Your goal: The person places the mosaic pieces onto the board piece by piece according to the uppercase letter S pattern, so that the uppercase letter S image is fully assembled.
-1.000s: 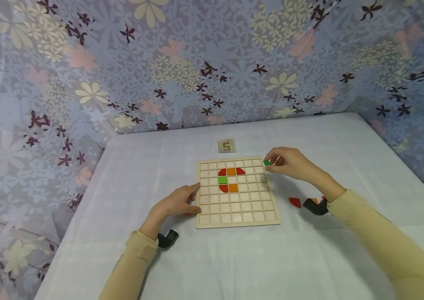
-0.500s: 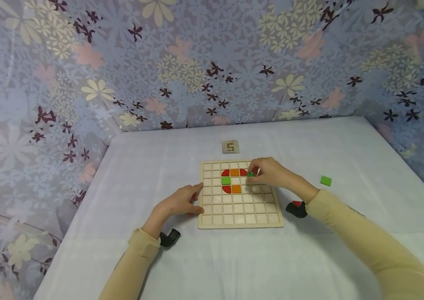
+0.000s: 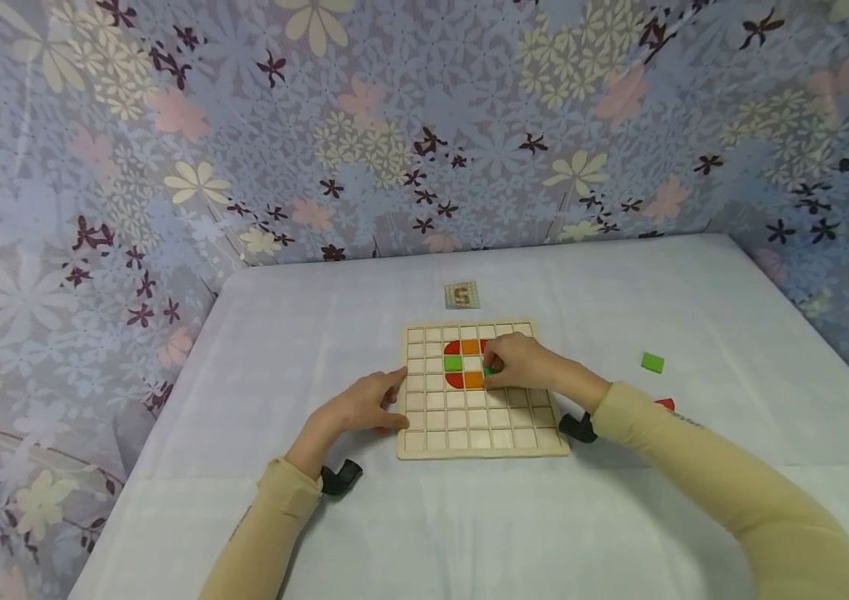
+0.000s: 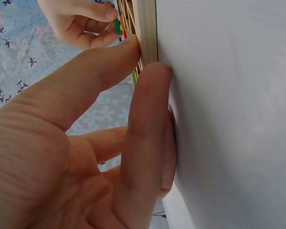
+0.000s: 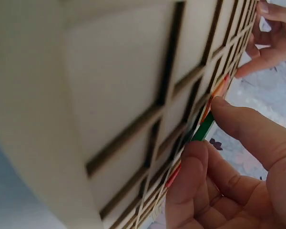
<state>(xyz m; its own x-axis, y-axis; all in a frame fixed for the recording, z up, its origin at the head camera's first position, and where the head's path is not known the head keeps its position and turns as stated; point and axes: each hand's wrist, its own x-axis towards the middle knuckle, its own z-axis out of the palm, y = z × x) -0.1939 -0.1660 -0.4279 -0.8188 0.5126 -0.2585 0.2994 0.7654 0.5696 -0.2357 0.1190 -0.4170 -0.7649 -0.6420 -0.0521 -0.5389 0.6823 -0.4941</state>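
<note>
My right hand [image 3: 521,362] pinches a green square tile [image 5: 203,126] between thumb and fingers, tilted close over the wooden grid board [image 3: 480,438]. The tile is just right of an orange square [image 3: 473,380] and partly hidden by the fingers in the head view. Set in the grid are another green square [image 3: 453,363], an orange square [image 3: 470,347] and red quarter-round pieces, such as one red piece [image 3: 454,381]. My left hand [image 3: 357,402] touches the board's left edge with extended thumb and index finger, spread apart along it.
Beyond the board lies a small pattern card [image 3: 461,294] with an S-like figure. To the right, a loose green tile [image 3: 652,362] and a red piece [image 3: 665,404] lie on the white cloth [image 3: 424,525], the red one partly behind my sleeve. A flowered curtain [image 3: 364,167] stands behind.
My right hand has carried the green tile left from beyond the board's right edge to beside the coloured pieces. My left hand keeps its place at the board's edge.
</note>
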